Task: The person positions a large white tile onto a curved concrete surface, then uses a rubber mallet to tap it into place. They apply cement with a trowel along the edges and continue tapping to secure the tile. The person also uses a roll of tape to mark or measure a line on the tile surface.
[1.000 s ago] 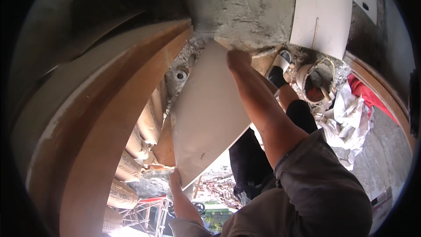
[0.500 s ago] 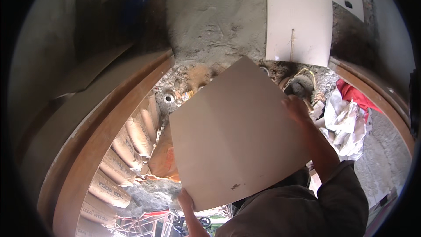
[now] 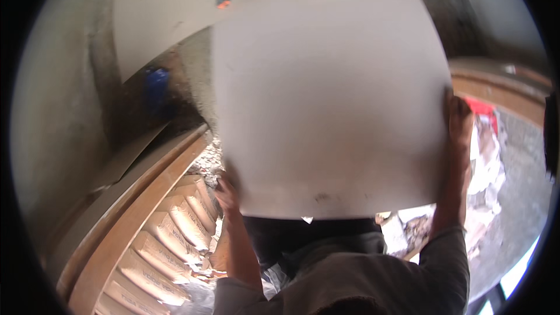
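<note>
A large, stiff, pale cardboard sheet [image 3: 335,105] is held up in front of my body, a few dark smudges along its near edge. My left hand [image 3: 226,194] grips its left edge low down, near the corner. Higher up on the opposite edge, my right hand [image 3: 461,118] is closed round the side. Fingers of both hands are partly hidden by the sheet. Most of the ground beyond it is covered from view.
A wooden door frame [image 3: 143,213] flanks me on the left, with several stacked brown paper sacks [image 3: 181,227] beside it. Another pale sheet [image 3: 157,17] lies beyond, near a blue object [image 3: 156,87]. White crumpled wrapping [image 3: 487,157] and a red cloth [image 3: 483,111] lie at right.
The cardboard sheet has turned from a slant to nearly square with me and has come up closer, covering more of the ground. My right hand has moved outward, my left hand up.
</note>
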The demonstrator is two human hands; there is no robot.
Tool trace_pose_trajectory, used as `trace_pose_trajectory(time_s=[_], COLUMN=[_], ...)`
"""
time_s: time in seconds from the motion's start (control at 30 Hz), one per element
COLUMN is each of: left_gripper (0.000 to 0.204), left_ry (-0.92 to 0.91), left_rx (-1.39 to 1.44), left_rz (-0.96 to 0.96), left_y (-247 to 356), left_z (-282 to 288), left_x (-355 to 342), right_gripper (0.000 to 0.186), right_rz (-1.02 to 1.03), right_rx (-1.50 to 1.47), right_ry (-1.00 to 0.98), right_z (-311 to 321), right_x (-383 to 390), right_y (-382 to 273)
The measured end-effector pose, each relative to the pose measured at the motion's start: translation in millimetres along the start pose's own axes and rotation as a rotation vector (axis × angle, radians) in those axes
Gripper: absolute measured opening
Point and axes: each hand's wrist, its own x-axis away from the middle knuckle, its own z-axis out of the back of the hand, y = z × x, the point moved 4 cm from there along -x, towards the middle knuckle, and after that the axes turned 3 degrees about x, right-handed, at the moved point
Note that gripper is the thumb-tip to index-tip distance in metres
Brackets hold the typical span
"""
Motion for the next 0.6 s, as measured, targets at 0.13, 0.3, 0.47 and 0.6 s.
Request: trace_pose_trajectory(time_s=[0.13,0.3,0.47,0.6], left_gripper=[0.048,0.056,0.057,0.063], left_ry=[-0.024,0.388,0.657,0.768], left_rx=[0.725,1.150,1.375,1.272], left_rz=[0.762,0.595,0.450,0.398], left_y=[-31,0,7,5], left_z=[-77,-95,-151,-199], left_x=[-91,-199,-226,-225], right_gripper=[0.058,0.062,0.062,0.075], right_rz=[-0.166,-0.104,0.030,0.010], right_rx=[-0.036,-0.364,-0.569,-0.634], right_ry=[0.352,0.882,1.145,1.186], right_z=[6,-43,-95,-149], right_x=[19,60,91,132], right_y=[-8,-13,8,39])
